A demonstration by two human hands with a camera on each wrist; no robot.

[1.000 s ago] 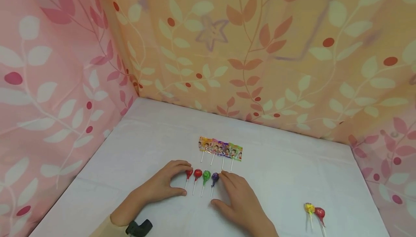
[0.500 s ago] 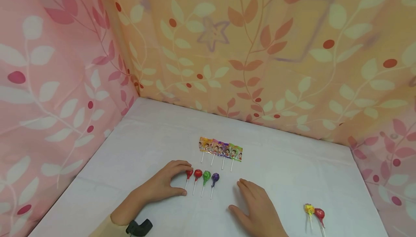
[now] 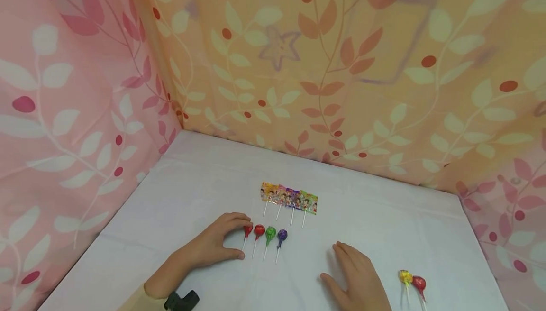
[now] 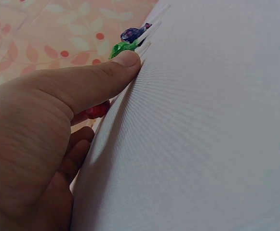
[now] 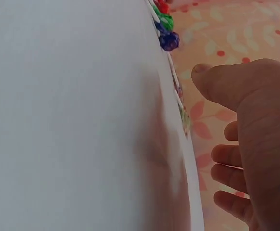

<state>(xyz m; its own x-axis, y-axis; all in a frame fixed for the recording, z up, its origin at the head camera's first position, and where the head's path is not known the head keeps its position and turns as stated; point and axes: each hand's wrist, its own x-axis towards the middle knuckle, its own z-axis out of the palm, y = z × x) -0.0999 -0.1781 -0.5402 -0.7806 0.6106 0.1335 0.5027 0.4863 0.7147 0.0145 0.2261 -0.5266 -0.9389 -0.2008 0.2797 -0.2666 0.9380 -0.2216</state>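
Observation:
My left hand (image 3: 213,241) rests on the table at the left end of a row of lollipops. Its fingertips touch or nearly touch the head of the leftmost red lollipop (image 3: 248,231), and the thumb lies by that stick's lower end. To the right follow another red lollipop (image 3: 259,230), a green lollipop (image 3: 270,233) and a purple lollipop (image 3: 282,236), sticks toward me. In the left wrist view the thumb partly hides the green lollipop (image 4: 123,48). My right hand (image 3: 357,278) is apart from the row, fingers relaxed, holding nothing.
Behind the row lie several flat-wrapped lollipops (image 3: 290,198), side by side in orange, pink, purple and green. A yellow lollipop (image 3: 405,277) and a red lollipop (image 3: 419,283) lie at the right of the white table (image 3: 204,169). Patterned cloth walls (image 3: 239,78) enclose the table.
My right hand has moved away from the purple lollipop, to the right and toward me. My left hand and the row have stayed in place.

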